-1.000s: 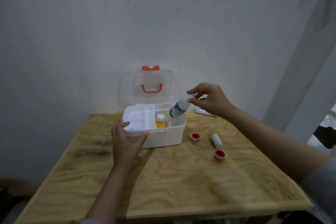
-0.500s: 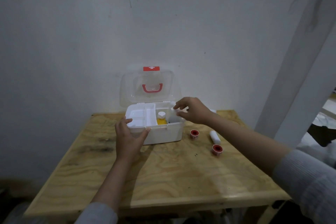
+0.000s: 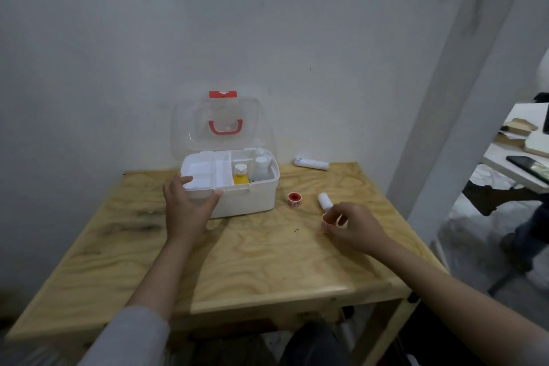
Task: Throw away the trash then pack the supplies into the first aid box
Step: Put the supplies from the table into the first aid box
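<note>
On the pale plywood desk (image 3: 267, 261), the left hand (image 3: 185, 211) lies spread against the front left corner of the white plastic first aid box (image 3: 246, 199), fingers on its rim, gripping nothing. The box sits at the back of the desk with its clear lid (image 3: 219, 125) standing upright, a red handle showing through it. Inside, the left part holds a white divided tray (image 3: 205, 172); to its right stand a small yellow bottle with a white cap (image 3: 240, 177) and a clear white-capped bottle (image 3: 260, 169). Right of the box lies a red-cored tape roll (image 3: 294, 197), then a white cylindrical tube (image 3: 324, 201). The right hand (image 3: 353, 227) pinches a second red-rimmed tape roll (image 3: 328, 219) on the desk. A white tube (image 3: 311, 163) lies by the wall.
</note>
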